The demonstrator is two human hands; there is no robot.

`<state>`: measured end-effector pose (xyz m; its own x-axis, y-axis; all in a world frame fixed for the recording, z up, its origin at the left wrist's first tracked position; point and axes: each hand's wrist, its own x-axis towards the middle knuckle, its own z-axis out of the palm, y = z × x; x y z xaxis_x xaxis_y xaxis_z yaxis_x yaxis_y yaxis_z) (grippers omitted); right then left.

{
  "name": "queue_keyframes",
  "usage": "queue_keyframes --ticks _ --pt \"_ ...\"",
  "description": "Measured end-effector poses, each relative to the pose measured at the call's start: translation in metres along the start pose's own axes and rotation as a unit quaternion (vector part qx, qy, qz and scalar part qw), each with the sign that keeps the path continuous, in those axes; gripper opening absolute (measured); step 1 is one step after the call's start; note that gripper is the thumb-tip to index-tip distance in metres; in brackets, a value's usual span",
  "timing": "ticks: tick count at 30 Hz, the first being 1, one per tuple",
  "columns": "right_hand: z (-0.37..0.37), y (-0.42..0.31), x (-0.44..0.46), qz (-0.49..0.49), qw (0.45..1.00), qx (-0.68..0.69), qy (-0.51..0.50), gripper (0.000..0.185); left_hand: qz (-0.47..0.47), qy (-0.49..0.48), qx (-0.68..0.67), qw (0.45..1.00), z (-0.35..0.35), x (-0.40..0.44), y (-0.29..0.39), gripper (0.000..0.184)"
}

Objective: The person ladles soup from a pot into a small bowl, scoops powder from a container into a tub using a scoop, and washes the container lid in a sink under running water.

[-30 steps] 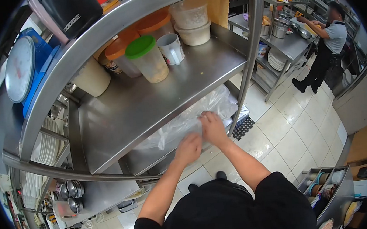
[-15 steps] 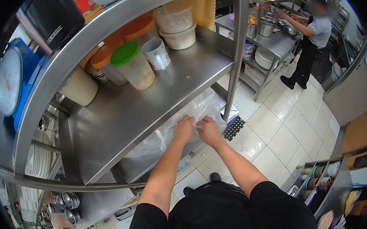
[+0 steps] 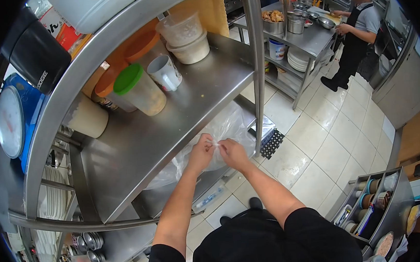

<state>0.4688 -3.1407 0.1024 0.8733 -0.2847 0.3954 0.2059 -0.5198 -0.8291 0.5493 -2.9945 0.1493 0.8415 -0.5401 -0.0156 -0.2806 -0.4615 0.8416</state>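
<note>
A clear plastic bag (image 3: 231, 120) lies on the lower shelf, partly hidden beneath the steel shelf above it. My left hand (image 3: 202, 152) pinches a gathered, twisted bit of the bag. Close beside it, my right hand (image 3: 232, 152) grips the same gathered plastic from the other side, fingers closed. What the bag contains cannot be made out. On the steel shelf (image 3: 171, 129) above stand a green-lidded container (image 3: 140, 91), a patterned mug (image 3: 165, 73) and a white tub (image 3: 188, 47).
A co-worker (image 3: 357, 38) stands at a steel table (image 3: 311, 43) with pots and bowls, at the upper right. A dark perforated mat (image 3: 272, 144) lies on the tiled floor. Stacked plates (image 3: 54, 193) are at the left, and a rack (image 3: 371, 207) of goods at the lower right.
My hands have drawn closer together, pinching the bag's plastic into a gathered twist. The view has shifted slightly. The co-worker's arms have come down nearer the body.
</note>
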Motion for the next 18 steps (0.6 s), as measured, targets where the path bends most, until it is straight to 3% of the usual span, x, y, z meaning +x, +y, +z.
queue_keyframes --ticks 1,3,7,9,10,12,16,18 --pt "0.002 0.001 0.002 -0.008 1.0 0.006 0.013 0.017 -0.001 -0.001 0.003 1.0 -0.002 -0.003 0.005 0.025" --pt "0.0 -0.003 0.005 -0.014 0.999 0.012 0.029 0.015 0.089 0.022 0.118 0.989 -0.004 -0.007 0.014 0.025" --pt "-0.007 -0.016 0.008 0.029 0.998 0.051 0.013 0.014 0.137 0.023 0.187 0.972 -0.008 -0.012 0.027 0.025" --pt "-0.009 -0.015 0.004 0.04 0.998 0.047 -0.002 0.013 0.215 0.044 0.214 0.952 -0.006 -0.007 0.026 0.02" --pt "-0.009 -0.015 0.004 0.034 0.999 0.042 0.001 0.013 0.215 0.044 0.213 0.952 -0.007 -0.006 0.025 0.02" --pt "-0.01 -0.013 0.002 0.027 0.999 0.034 0.005 0.013 0.079 -0.013 0.17 0.982 -0.008 -0.004 0.031 0.016" --pt "-0.012 -0.009 0.0 0.016 0.999 0.028 -0.003 0.014 0.079 0.028 0.191 0.978 0.006 -0.007 0.024 0.015" --pt "-0.011 -0.009 0.001 0.008 0.999 0.031 0.001 0.014 0.017 0.065 0.058 0.996 0.01 -0.007 0.012 0.016"
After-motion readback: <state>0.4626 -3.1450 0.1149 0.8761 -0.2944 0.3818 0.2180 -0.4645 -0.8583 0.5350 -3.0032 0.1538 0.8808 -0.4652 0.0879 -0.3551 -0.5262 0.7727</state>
